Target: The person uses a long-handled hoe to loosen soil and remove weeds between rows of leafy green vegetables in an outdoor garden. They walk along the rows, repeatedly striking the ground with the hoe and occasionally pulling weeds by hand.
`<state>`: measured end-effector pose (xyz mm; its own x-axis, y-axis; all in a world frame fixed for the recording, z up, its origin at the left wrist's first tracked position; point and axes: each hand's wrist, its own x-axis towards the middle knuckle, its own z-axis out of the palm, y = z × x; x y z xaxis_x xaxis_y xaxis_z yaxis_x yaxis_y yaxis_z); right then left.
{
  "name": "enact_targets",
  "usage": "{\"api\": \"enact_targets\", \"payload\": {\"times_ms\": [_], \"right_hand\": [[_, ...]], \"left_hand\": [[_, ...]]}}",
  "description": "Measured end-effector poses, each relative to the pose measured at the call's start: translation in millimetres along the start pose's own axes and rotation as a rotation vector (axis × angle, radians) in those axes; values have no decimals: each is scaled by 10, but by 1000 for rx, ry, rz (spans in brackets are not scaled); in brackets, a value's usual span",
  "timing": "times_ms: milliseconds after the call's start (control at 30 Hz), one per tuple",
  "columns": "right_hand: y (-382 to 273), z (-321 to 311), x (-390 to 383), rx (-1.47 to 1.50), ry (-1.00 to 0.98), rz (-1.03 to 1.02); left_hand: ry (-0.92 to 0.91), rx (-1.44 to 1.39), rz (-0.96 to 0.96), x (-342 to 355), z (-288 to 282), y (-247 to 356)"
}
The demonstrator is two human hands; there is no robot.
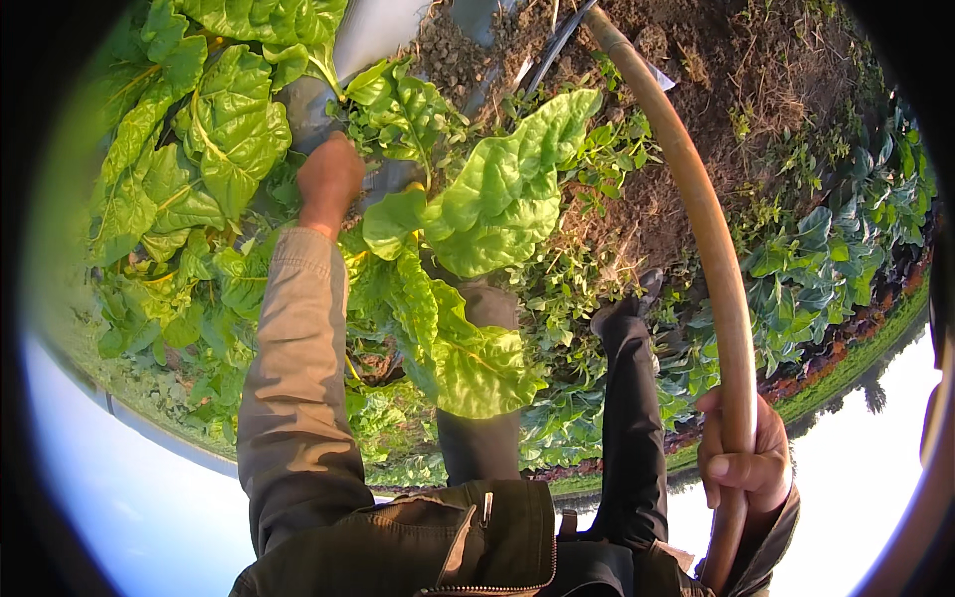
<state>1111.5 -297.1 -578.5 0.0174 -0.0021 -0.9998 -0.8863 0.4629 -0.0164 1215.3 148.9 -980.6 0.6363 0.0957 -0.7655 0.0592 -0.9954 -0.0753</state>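
My left hand (331,182) is closed low down among leafy chard plants, its knuckles upward. What its fingers grip, if anything, is hidden beneath the hand. Small green weeds (453,134) grow just right of it, beside a large chard leaf (502,199) that leans across the middle. More broad chard leaves (234,124) with yellow stems stand to its left. My right hand (748,460) is wrapped around a long wooden tool handle (711,219), near its lower end. That handle runs up to the top edge of the view, where its far end is out of sight.
Grey plastic sheeting (373,35) lies under the chard. Brown soil with dry stalks (756,90) spreads at the upper right. Rows of bluish-green leafy plants (811,264) grow at the right. My dark shoe (637,298) rests among low weeds.
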Motion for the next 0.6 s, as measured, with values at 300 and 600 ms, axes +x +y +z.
{"api": "enact_targets", "payload": {"times_ms": [300,600], "right_hand": [[-151,-125,-17,-4,-45,91],[-144,-186,40,15,-101,87]], "left_hand": [[101,-844,-371,-783,224,95],[224,-851,156,-2076,-516,1308]]}}
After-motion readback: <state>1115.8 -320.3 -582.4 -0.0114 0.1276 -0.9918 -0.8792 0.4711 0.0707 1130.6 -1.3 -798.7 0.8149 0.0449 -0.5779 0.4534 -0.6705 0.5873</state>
